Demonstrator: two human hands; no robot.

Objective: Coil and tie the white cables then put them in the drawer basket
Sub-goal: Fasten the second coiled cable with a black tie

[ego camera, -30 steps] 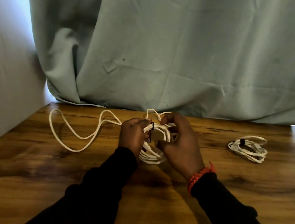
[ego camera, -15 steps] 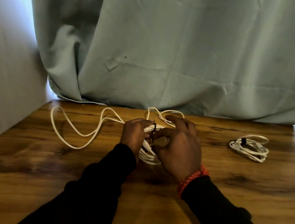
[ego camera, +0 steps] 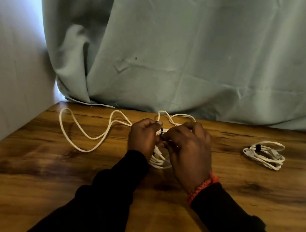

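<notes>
A white cable coil [ego camera: 159, 160] sits between my two hands at the middle of the wooden table [ego camera: 58, 170]. My left hand [ego camera: 142, 136] grips the coil's left side. My right hand [ego camera: 188, 152] curls over its right side and pinches a small black tie [ego camera: 162, 132] wrapped on the bundle. Most of the coil is hidden under my fingers. A loose white cable [ego camera: 84, 130] lies in long loops to the left. A second white coil [ego camera: 263, 156], bound with a black tie, rests on the table at the right.
A grey-green curtain [ego camera: 199, 52] hangs along the table's far edge. A pale wall [ego camera: 3, 70] borders the table on the left. No drawer basket is in view.
My right hand has turned over the top of the coil, fingers now curled down on the black tie. The left hand has kept its grip and the loose loops barely shifted.
</notes>
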